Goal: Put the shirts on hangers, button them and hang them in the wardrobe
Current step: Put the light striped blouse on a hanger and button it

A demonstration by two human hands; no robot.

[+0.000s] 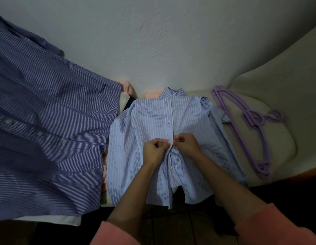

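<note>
A light blue striped shirt (146,121) lies front-up on a cream surface, collar toward the wall. Its two upper buttons are fastened. My left hand (154,150) pinches the left edge of the placket at mid-chest. My right hand (186,143) pinches the right edge at the same spot, fingertips almost meeting. The button between them is hidden by my fingers. Below my hands the shirt front hangs apart. A dark blue striped shirt (44,131) lies spread out to the left, its front buttoned. Purple hangers (249,124) lie stacked to the right.
A cream cushion (277,147) holds the hangers. A white wall (153,41) rises behind the shirts. Pink cloth (126,86) and a dark item (129,102) peek out between the two shirts. Dark floor lies below the surface edge.
</note>
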